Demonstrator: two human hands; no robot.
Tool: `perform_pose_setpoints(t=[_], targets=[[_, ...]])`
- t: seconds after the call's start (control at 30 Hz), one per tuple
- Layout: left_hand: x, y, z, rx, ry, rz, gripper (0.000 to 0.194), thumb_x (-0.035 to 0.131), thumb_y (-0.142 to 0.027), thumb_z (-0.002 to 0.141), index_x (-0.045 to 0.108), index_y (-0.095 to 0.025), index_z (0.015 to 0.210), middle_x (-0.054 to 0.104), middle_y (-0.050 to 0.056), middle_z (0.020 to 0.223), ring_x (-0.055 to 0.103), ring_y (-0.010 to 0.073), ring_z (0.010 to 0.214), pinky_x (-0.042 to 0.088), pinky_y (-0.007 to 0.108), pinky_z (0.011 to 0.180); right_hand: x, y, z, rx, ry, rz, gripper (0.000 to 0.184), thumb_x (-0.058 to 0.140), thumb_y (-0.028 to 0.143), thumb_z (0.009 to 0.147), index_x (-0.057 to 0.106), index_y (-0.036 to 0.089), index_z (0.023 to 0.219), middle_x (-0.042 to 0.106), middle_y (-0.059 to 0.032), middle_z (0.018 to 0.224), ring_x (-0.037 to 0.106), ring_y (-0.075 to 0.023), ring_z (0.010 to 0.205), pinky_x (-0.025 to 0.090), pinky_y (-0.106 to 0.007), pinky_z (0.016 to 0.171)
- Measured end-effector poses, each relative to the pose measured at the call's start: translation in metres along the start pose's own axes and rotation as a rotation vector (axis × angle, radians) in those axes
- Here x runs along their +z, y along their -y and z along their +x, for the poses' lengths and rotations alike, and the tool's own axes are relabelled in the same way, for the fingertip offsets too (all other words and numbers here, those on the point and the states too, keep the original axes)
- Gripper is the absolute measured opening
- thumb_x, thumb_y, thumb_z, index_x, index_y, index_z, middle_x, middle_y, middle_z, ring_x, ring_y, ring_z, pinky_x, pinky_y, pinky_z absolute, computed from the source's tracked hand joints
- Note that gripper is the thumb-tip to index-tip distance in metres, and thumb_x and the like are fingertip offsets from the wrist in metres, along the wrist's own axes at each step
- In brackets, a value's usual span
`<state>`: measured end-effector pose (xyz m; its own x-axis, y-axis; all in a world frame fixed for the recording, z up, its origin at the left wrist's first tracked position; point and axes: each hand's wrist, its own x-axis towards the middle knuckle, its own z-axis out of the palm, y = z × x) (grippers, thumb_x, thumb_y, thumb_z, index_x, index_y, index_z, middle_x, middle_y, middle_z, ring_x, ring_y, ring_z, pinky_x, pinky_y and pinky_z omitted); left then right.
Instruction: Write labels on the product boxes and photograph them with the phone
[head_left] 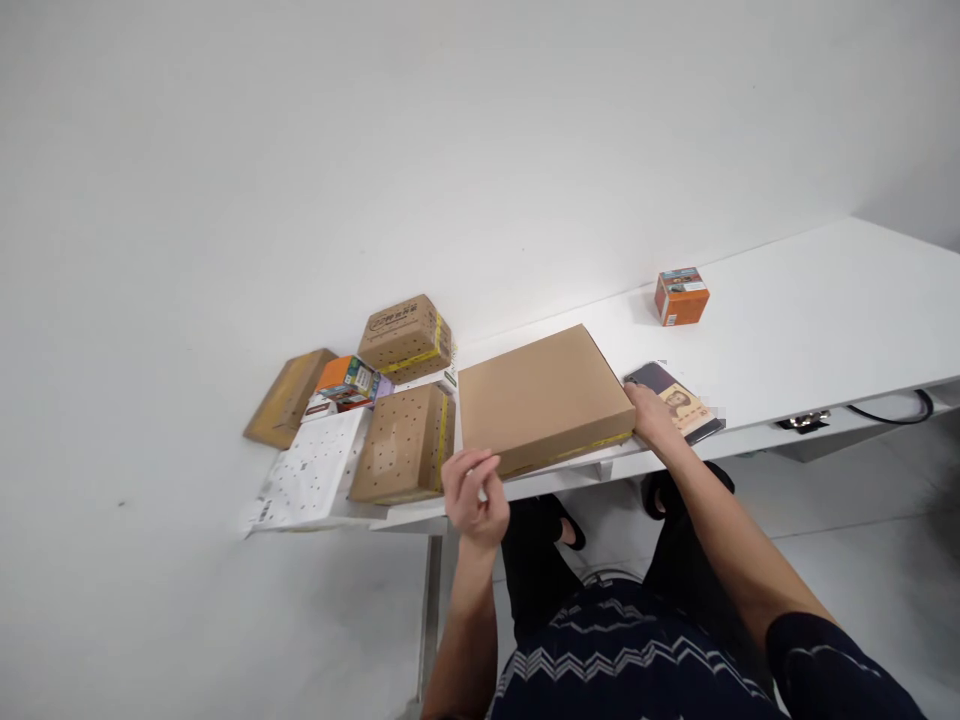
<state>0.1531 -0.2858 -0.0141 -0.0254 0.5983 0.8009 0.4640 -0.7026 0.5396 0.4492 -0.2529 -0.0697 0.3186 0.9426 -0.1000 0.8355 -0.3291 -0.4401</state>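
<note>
A large flat cardboard box [544, 395], plain brown on top with yellow tape along its near side, is at the table's front edge between my hands. My left hand [476, 495] is at its near left corner, fingers curled against the edge. At the near right corner, my right hand [651, 412] grips the box's side, its fingertips partly hidden. Just beyond that hand lies a dark flat item with a portrait [679, 403], perhaps a book. Left of the box stands a dotted brown carton [401, 445] with yellow tape.
A white dotted parcel [319, 470] lies at the table's left end, near a brown padded parcel [289, 398]. An orange box [346, 378] sits by another taped carton [405, 335]. Another orange box [682, 297] stands on the white table [817, 310] near the wall.
</note>
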Motion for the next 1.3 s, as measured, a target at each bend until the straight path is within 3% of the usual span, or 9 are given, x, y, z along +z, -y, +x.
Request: perform_pose_setpoints(t=[0.17, 0.37, 0.47, 0.53, 0.67, 0.77, 0.9, 1.03, 1.3], targets=[[0.034, -0.024, 0.013, 0.254, 0.22, 0.0, 0.027, 0.058, -0.007, 0.076, 0.072, -0.025, 0.089, 0.07, 0.005, 0.084, 0.063, 0.0207, 0.088, 0.054, 0.037, 0.079, -0.004, 0.007, 0.007, 0.02, 0.034, 0.025, 0.011, 0.055, 0.013, 0.078, 0.066, 0.013, 0.079, 0.07, -0.0199, 0.09, 0.065, -0.0263, 0.086, 0.041, -0.029, 0.068], [0.061, -0.034, 0.023, 0.3, 0.362, 0.147, 0.028, 0.055, -0.008, 0.081, 0.066, -0.016, 0.105, 0.067, 0.01, 0.101, 0.059, 0.0198, 0.099, 0.05, 0.036, 0.09, -0.02, -0.009, 0.0, 0.148, -0.117, 0.144, 0.015, 0.052, 0.027, 0.08, 0.061, 0.015, 0.079, 0.069, -0.0122, 0.079, 0.064, -0.023, 0.077, 0.042, -0.029, 0.065], [0.068, -0.034, 0.021, 0.314, 0.404, 0.225, 0.026, 0.058, -0.018, 0.084, 0.064, -0.016, 0.109, 0.067, 0.01, 0.105, 0.059, 0.0206, 0.102, 0.048, 0.036, 0.093, -0.041, -0.012, -0.01, 0.205, -0.378, 0.581, 0.011, 0.055, 0.03, 0.074, 0.053, 0.02, 0.077, 0.063, -0.0019, 0.067, 0.061, -0.0185, 0.065, 0.044, -0.028, 0.061], [0.072, -0.034, 0.018, 0.331, 0.424, 0.312, 0.027, 0.06, -0.026, 0.085, 0.065, -0.018, 0.111, 0.068, 0.01, 0.107, 0.058, 0.0219, 0.104, 0.046, 0.036, 0.092, -0.057, -0.004, -0.019, 0.123, -0.531, 0.975, 0.011, 0.055, 0.029, 0.071, 0.048, 0.022, 0.077, 0.058, 0.0027, 0.065, 0.058, -0.0148, 0.055, 0.045, -0.027, 0.055], [0.08, -0.031, 0.008, 0.374, 0.408, 0.44, 0.028, 0.061, -0.029, 0.085, 0.066, -0.02, 0.111, 0.068, 0.009, 0.11, 0.058, 0.0228, 0.105, 0.043, 0.036, 0.091, -0.081, 0.027, -0.035, -0.153, -0.583, 1.416, 0.01, 0.053, 0.026, 0.072, 0.044, 0.022, 0.07, 0.05, 0.0056, 0.061, 0.046, -0.0084, 0.042, 0.036, -0.022, 0.041], [0.083, -0.029, 0.002, 0.393, 0.358, 0.465, 0.028, 0.061, -0.028, 0.085, 0.066, -0.02, 0.112, 0.069, 0.008, 0.11, 0.058, 0.0221, 0.106, 0.041, 0.035, 0.092, -0.082, 0.052, -0.041, -0.242, -0.386, 1.391, 0.009, 0.053, 0.029, 0.078, 0.055, 0.021, 0.075, 0.048, 0.005, 0.053, 0.043, -0.0091, 0.042, 0.034, -0.021, 0.039], [0.084, -0.027, -0.002, 0.401, 0.35, 0.51, 0.03, 0.059, -0.031, 0.087, 0.065, -0.021, 0.114, 0.068, 0.008, 0.112, 0.058, 0.021, 0.11, 0.039, 0.034, 0.094, -0.072, 0.076, -0.036, -0.331, -0.191, 1.238, 0.019, 0.054, 0.035, 0.082, 0.061, 0.019, 0.087, 0.059, 0.0014, 0.064, 0.053, -0.011, 0.053, 0.044, -0.024, 0.051], [0.084, -0.026, -0.005, 0.402, 0.402, 0.548, 0.033, 0.058, -0.032, 0.087, 0.063, -0.021, 0.118, 0.066, 0.008, 0.118, 0.056, 0.0214, 0.114, 0.037, 0.035, 0.095, -0.065, 0.084, -0.028, -0.295, -0.117, 1.046, 0.019, 0.056, 0.036, 0.08, 0.058, 0.018, 0.087, 0.058, 0.0026, 0.065, 0.053, -0.0102, 0.053, 0.044, -0.022, 0.052], [0.09, -0.021, -0.014, 0.411, 0.317, 0.557, 0.03, 0.057, -0.029, 0.088, 0.064, -0.021, 0.117, 0.068, 0.007, 0.116, 0.057, 0.0216, 0.114, 0.036, 0.036, 0.097, -0.065, 0.086, -0.03, -0.359, -0.11, 0.738, 0.017, 0.052, 0.033, 0.08, 0.058, 0.018, 0.081, 0.053, 0.0036, 0.056, 0.048, -0.01, 0.048, 0.036, -0.021, 0.048]])
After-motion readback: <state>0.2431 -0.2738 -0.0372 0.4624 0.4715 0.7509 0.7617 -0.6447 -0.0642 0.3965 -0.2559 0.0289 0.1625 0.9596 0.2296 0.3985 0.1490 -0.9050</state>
